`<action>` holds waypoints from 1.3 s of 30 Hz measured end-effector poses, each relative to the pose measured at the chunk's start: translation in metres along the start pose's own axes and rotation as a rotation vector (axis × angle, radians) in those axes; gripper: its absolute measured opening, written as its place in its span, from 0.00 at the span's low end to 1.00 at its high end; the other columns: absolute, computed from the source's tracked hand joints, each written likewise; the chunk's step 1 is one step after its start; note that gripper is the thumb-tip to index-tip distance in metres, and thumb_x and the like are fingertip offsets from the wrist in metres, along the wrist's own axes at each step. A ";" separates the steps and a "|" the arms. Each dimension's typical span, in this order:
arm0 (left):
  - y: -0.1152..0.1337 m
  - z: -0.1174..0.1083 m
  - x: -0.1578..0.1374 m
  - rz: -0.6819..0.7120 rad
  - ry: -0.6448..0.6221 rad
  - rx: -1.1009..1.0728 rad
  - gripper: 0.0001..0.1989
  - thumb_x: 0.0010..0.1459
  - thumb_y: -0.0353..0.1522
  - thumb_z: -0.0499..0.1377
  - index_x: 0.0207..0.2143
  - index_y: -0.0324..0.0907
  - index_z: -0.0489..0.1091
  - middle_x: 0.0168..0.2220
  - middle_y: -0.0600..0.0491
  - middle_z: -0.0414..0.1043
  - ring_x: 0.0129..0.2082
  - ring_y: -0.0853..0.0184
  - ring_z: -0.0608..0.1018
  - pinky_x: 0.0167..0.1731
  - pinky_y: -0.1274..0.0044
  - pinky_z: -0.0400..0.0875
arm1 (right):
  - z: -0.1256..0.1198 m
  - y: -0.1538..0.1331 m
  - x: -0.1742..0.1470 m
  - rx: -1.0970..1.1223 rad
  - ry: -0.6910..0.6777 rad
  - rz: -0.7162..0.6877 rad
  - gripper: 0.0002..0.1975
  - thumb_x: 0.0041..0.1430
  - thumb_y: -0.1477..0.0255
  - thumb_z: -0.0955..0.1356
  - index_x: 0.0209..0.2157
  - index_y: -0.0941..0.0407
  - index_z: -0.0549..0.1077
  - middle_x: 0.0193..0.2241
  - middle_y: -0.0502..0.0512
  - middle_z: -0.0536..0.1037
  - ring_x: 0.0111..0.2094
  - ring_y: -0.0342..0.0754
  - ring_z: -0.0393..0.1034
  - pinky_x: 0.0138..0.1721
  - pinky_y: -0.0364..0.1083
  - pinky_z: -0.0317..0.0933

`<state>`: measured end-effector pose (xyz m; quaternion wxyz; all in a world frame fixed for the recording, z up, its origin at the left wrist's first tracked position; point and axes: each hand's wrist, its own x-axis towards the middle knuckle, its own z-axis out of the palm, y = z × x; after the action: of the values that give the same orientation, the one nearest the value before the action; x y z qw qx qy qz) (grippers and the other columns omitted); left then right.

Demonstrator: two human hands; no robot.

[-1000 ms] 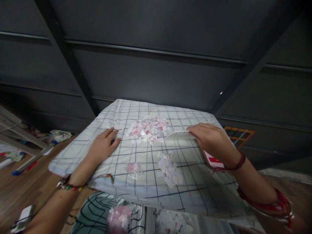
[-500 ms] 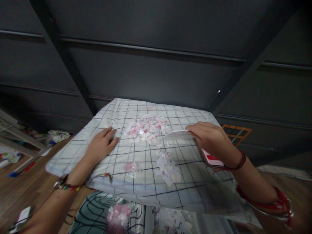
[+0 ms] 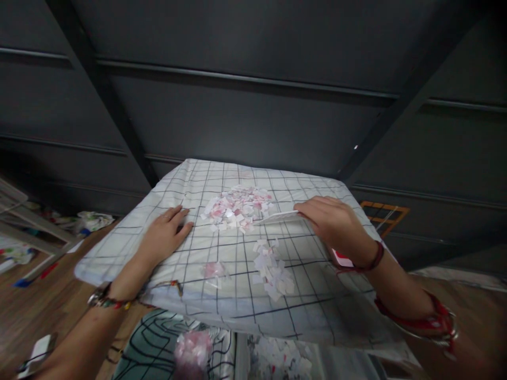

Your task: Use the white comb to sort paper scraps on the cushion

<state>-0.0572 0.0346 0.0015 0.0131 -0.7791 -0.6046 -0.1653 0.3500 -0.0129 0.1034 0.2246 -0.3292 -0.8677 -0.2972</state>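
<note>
My right hand grips the end of a thin, flat white piece; I cannot make out its exact kind. Its far edge reaches the right side of a pile of white and pink paper bits on the checked tablecloth. Flat on the cloth, left of that pile, rests my left hand, fingers stretched and holding nothing. A smaller heap of white paper bits lies nearer to me. Under my right wrist a pink-and-red phone-like object is partly hidden.
A small clear bag with pink contents and a cord with beads lie near the front edge. Below the table are a bin of paper scraps and a pink plastic bundle. A dark panelled wall stands behind.
My right hand has moved slightly left with the white piece, whose edge is now closer to the large pile. A few bits between the two heaps have shifted. My left hand stays put.
</note>
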 end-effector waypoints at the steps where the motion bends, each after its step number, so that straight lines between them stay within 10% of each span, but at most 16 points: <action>1: 0.000 -0.001 0.000 0.001 -0.007 0.002 0.32 0.70 0.46 0.45 0.61 0.34 0.71 0.67 0.34 0.67 0.69 0.47 0.69 0.68 0.53 0.64 | 0.002 -0.002 0.002 -0.020 0.001 -0.010 0.14 0.67 0.84 0.62 0.34 0.56 0.77 0.26 0.51 0.79 0.29 0.47 0.72 0.35 0.46 0.62; 39: -0.003 0.002 0.001 -0.003 0.000 0.019 0.29 0.69 0.45 0.47 0.62 0.38 0.72 0.67 0.38 0.69 0.69 0.49 0.70 0.68 0.55 0.64 | -0.029 -0.005 -0.022 0.066 -0.118 0.129 0.13 0.66 0.82 0.63 0.38 0.56 0.77 0.30 0.54 0.83 0.32 0.49 0.77 0.36 0.47 0.67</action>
<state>-0.0594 0.0363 -0.0004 0.0200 -0.7781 -0.6072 -0.1596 0.3669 -0.0447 0.1093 0.2025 -0.3936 -0.8657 -0.2337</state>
